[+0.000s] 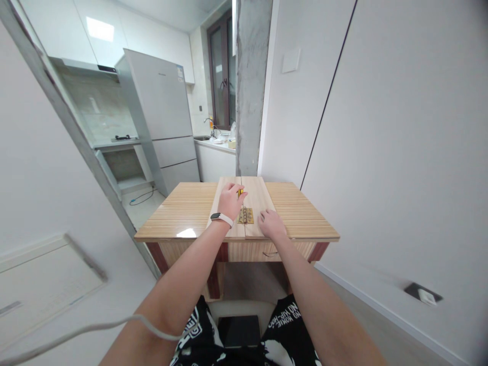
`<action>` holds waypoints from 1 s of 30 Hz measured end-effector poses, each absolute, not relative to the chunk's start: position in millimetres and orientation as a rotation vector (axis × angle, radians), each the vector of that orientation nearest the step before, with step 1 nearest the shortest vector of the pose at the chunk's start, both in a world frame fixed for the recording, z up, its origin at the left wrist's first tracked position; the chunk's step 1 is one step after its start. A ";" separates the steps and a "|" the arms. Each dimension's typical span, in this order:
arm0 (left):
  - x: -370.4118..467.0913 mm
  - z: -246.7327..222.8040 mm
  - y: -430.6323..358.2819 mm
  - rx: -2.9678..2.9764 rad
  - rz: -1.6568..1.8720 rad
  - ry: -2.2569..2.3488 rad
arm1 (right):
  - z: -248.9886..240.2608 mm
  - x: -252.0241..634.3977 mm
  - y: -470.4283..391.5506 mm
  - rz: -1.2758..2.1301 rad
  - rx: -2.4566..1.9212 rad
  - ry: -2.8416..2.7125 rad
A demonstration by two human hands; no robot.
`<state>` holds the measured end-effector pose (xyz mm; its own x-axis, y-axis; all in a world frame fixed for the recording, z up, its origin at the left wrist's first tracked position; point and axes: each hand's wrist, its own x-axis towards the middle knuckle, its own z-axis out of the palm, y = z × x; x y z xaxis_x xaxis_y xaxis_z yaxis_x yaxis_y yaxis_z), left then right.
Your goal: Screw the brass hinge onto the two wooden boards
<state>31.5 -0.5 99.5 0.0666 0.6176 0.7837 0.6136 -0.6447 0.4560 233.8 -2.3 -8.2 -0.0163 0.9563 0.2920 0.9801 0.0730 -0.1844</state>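
Two pale wooden boards, a left board [227, 231] and a right board [256, 187], lie side by side on the table with a narrow seam between them. A brass-coloured hinge [245, 215] lies open across that seam. My left hand [230, 199], with a white-banded wristband, is above the boards beyond the hinge. Its fingers pinch a small yellow-and-dark piece [240, 192], whose kind I cannot make out. On the right board, just right of the hinge, rests my right hand [271, 223]. Its fingers are curled down, hiding whatever they may hold.
The striped wooden table [305, 213] has a drawer handle [270, 253] at its front. White walls stand close on both sides. A grey refrigerator [163, 101] and a sink counter [215, 157] are behind. A pale cable [125, 320] crosses near my left forearm.
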 end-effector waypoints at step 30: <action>37.0 98.9 2.5 2.220 1.676 1.271 | -9.5 234.4 -1.5 -0.110 -1.922 -2.020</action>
